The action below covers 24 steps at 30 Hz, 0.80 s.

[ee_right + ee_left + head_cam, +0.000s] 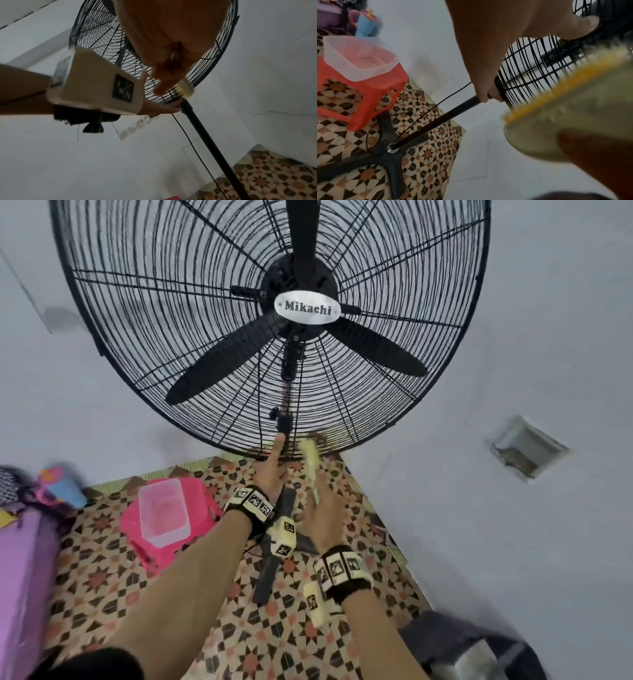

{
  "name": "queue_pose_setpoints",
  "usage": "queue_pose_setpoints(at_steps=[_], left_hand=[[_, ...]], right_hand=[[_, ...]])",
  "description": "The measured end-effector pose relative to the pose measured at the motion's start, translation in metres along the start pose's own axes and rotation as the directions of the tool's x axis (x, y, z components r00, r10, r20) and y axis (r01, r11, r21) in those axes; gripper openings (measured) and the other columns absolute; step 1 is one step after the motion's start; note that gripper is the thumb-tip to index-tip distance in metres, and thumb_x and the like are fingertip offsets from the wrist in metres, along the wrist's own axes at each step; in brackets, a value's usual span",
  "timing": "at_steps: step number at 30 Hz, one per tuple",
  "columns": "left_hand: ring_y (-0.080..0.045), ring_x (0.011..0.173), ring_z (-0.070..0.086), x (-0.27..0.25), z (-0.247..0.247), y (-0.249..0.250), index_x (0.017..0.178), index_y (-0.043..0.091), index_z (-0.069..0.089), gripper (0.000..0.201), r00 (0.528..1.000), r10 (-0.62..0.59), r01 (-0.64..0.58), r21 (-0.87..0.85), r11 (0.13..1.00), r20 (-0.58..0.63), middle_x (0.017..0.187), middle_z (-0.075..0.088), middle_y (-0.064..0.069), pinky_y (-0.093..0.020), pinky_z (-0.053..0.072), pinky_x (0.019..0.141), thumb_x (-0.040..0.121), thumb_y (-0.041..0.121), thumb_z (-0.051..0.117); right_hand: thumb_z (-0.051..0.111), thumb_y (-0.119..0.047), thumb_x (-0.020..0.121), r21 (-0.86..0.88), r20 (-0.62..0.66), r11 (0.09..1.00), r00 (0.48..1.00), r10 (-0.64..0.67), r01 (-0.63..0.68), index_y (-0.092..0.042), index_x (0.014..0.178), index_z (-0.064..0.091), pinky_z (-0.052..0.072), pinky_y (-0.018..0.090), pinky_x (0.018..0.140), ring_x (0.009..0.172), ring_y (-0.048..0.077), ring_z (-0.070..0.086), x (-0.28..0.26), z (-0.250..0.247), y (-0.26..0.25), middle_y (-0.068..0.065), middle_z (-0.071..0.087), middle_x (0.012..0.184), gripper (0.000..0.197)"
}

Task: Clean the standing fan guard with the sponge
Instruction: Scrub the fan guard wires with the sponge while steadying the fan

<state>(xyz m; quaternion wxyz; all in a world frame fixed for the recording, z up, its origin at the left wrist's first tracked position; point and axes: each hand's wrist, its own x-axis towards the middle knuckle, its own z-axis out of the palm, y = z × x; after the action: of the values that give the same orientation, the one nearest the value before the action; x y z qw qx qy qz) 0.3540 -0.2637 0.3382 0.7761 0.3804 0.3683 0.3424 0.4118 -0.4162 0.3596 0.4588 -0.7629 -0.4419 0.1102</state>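
The black wire fan guard (205,320) with a "Mikachi" badge fills the upper head view, with the blades behind it. My left hand (274,470) grips the guard's bottom rim beside the pole (453,108). Its fingers (488,96) curl round the rim and the thumb lies up along the wires. My right hand (320,505) holds a yellow-green sponge (310,460) against the lowest wires, just right of the left hand. The sponge (565,108) is blurred in the left wrist view. In the right wrist view the sponge (186,88) shows past my fingertips, at the rim.
A pink stool (202,508) carrying a clear plastic tub (162,515) stands left of the fan's cross-shaped base (385,158) on the patterned floor. A black cord (423,115) hangs along the pole. The wall is close behind the fan. A dark object (472,645) sits at lower right.
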Motion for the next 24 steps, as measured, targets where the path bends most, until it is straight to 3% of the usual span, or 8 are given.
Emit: queue_pose_setpoints(at_steps=[2,4,7,9,13,16,20,24], left_hand=[[-0.015,0.116,0.062,0.003,-0.003,-0.002,0.162,0.018,0.030,0.134,1.000,-0.009,0.010,0.035,0.999,-0.020,0.140,0.056,0.000,-0.040,0.036,0.121,0.057,0.088,0.077],[-0.013,0.109,0.071,0.007,-0.008,-0.007,0.167,0.018,0.016,0.142,1.000,-0.025,0.025,0.038,0.999,-0.017,0.137,0.065,-0.001,-0.036,0.041,0.114,0.059,0.086,0.078],[-0.010,0.111,0.073,0.018,-0.018,-0.013,0.168,0.022,0.000,0.147,0.996,-0.078,0.080,0.027,0.996,-0.048,0.145,0.063,-0.003,-0.034,0.044,0.104,0.062,0.085,0.080],[-0.010,0.111,0.073,0.030,-0.025,-0.020,0.168,0.025,0.001,0.145,0.994,-0.099,0.100,0.012,0.995,-0.043,0.150,0.059,-0.004,-0.032,0.046,0.102,0.062,0.085,0.080],[-0.016,0.117,0.070,0.019,-0.014,-0.011,0.166,0.020,0.010,0.135,0.999,-0.040,0.041,0.051,0.998,-0.018,0.143,0.063,-0.004,-0.031,0.046,0.103,0.067,0.083,0.078],[-0.021,0.125,0.065,0.024,-0.017,-0.014,0.167,0.015,0.003,0.145,0.999,-0.043,0.044,0.060,0.997,-0.021,0.152,0.055,-0.010,-0.037,0.047,0.112,0.065,0.085,0.079],[-0.015,0.111,0.073,0.025,-0.024,-0.014,0.167,0.031,-0.005,0.148,0.997,-0.071,0.071,-0.015,0.997,-0.012,0.153,0.055,-0.007,-0.043,0.049,0.109,0.061,0.081,0.085],[-0.011,0.103,0.075,0.025,-0.025,-0.013,0.167,0.031,-0.002,0.146,0.998,-0.056,0.055,-0.008,0.998,-0.016,0.146,0.062,-0.001,-0.030,0.057,0.087,0.060,0.084,0.082]], right_hand=[[0.056,-0.009,0.104,0.071,0.075,0.996,0.996,-0.055,0.050,-0.013,0.142,0.061,0.040,0.008,0.049,0.051,-0.002,0.054,-0.007,0.004,0.003,-0.002,0.066,0.086,0.038],[0.059,-0.012,0.103,0.098,-0.086,0.995,0.996,-0.005,0.014,-0.012,0.136,0.064,0.048,0.011,0.048,0.054,0.001,0.062,-0.005,-0.004,0.005,0.003,0.072,0.089,0.034],[0.059,-0.019,0.101,0.130,-0.413,0.990,0.905,0.103,-0.053,-0.010,0.129,0.066,0.062,0.032,0.054,0.062,0.016,0.070,0.009,-0.015,0.018,0.006,0.073,0.088,0.030],[0.060,-0.015,0.101,0.108,-0.440,0.989,0.887,0.139,-0.102,-0.008,0.130,0.066,0.063,0.034,0.059,0.064,0.017,0.068,0.019,-0.013,0.023,0.001,0.070,0.087,0.030],[0.059,-0.012,0.103,0.099,-0.084,0.988,0.989,0.123,-0.114,-0.014,0.146,0.054,0.060,0.026,0.053,0.058,0.010,0.067,0.007,0.002,0.009,0.000,0.070,0.102,0.043],[0.061,-0.009,0.102,0.095,0.126,0.995,0.992,-0.001,-0.011,-0.017,0.147,0.052,0.060,0.027,0.055,0.059,0.014,0.068,-0.013,0.000,-0.001,0.000,0.072,0.107,0.047],[0.060,-0.015,0.103,0.256,-0.212,0.942,0.938,0.275,-0.219,-0.019,0.142,0.050,0.062,0.031,0.055,0.072,0.011,0.072,-0.002,-0.014,-0.006,-0.008,0.062,0.119,0.041],[0.061,-0.019,0.102,0.078,-0.397,0.982,0.899,0.187,-0.170,-0.022,0.139,0.054,0.063,0.033,0.062,0.078,0.014,0.069,0.025,-0.021,-0.011,0.002,0.071,0.107,0.038]])
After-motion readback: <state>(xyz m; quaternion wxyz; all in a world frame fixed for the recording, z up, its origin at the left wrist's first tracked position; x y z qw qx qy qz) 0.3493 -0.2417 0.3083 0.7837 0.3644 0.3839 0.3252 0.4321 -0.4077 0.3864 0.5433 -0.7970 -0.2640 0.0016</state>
